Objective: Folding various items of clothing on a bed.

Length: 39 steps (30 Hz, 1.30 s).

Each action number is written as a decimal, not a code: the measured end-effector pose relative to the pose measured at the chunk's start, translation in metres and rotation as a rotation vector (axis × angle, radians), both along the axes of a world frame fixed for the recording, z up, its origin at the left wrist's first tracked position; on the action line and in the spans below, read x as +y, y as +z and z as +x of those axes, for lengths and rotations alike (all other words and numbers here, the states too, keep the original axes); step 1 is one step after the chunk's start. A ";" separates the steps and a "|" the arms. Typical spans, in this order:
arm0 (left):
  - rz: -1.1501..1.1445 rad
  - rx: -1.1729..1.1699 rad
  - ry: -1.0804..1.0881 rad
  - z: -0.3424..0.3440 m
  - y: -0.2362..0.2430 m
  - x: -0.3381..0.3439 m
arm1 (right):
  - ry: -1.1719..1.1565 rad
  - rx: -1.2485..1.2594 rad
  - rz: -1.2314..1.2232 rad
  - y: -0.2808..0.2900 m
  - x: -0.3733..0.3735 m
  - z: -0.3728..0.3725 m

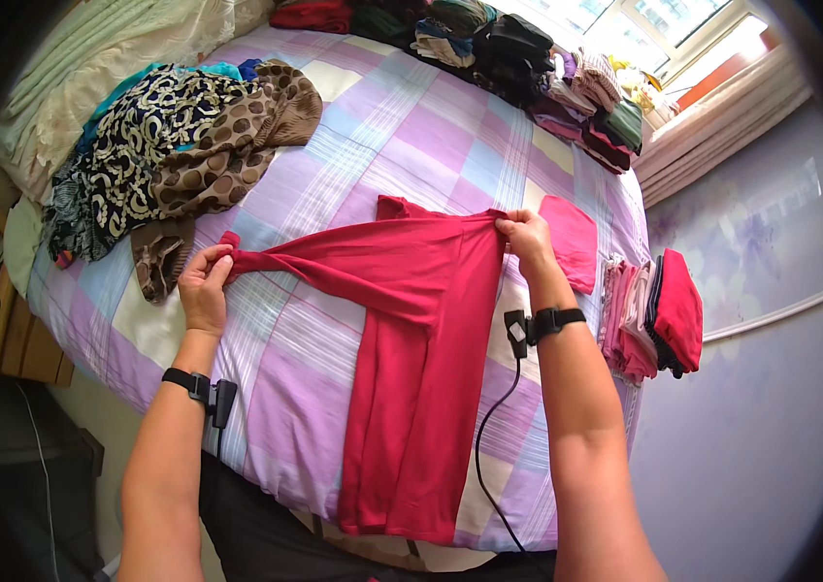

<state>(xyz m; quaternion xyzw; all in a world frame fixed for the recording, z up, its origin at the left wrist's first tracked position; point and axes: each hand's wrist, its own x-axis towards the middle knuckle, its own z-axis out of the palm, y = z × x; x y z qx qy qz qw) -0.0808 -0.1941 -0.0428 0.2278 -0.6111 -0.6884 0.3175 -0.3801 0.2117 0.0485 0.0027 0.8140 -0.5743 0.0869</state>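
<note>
The red top (pixel 411 359) lies flat on the bed (pixel 411 126), body running down toward 6 o'clock and hanging a bit over the edge, with one sleeve pulled out sideways toward 9.

Looks like a sleeve fold in progress, so my two cents: keep that sleeve taut between both hands so it lays back across the body without wrinkles, line the crease up with the side seam, and don't let the hem slide further off the mattress while tugging. Smooth it flat before the next fold.

Pose-wise: left hand (pixel 204 289) sits at about 9 o'clock from the top, fingers pinched together on the cuff, wrist slightly bent back, forearm coming straight up from the lower edge. Right hand (pixel 526 238) is up at 1 o'clock by the shoulder, fingers closed on the fabric there, knuckles up, arm reaching in from lower right. Both wrists wear black bands, with a cable dangling from the right one.

Around it: a pile of patterned clothes (pixel 169 155) at 10 o'clock, a folded pink piece (pixel 572 242) just beside the right hand, a folded stack (pixel 654 315) at 3, and more stacks (pixel 528 68) at 12 by the window.
</note>
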 end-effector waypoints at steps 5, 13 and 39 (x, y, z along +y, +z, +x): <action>-0.004 -0.006 -0.009 -0.001 -0.005 0.002 | -0.011 0.060 0.064 -0.028 0.004 -0.011; -0.085 0.027 -0.004 -0.004 -0.003 0.000 | -0.067 0.170 0.112 -0.041 -0.006 -0.026; -0.014 0.042 0.064 -0.005 -0.015 -0.015 | 0.465 0.726 0.771 -0.048 0.025 0.244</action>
